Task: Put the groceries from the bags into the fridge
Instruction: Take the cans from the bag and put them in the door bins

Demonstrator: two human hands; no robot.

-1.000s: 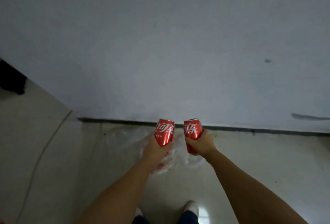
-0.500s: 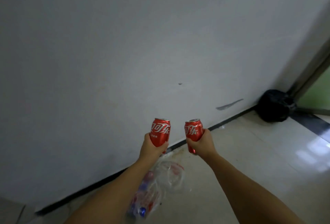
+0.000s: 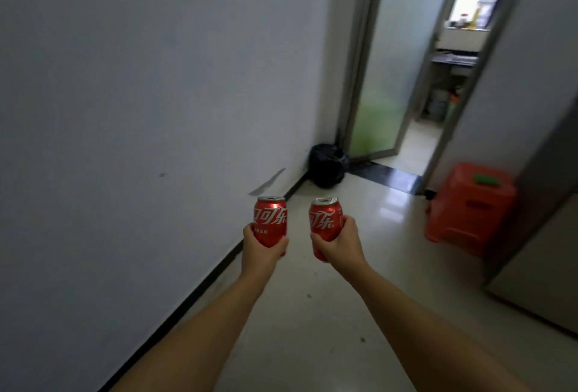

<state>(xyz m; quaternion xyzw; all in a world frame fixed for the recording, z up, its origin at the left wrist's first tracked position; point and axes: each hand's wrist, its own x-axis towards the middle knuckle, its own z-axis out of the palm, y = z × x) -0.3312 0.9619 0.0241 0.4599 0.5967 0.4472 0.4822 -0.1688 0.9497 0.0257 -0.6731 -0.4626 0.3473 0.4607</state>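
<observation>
Carrying two red cans upright: left hand (image 3: 262,249) wrapped round the left can (image 3: 270,223), right hand (image 3: 339,243) round the right can (image 3: 325,225). Best kept level, apart, swinging rightward toward the grey cabinet (image 3: 544,266), probably the fridge
</observation>
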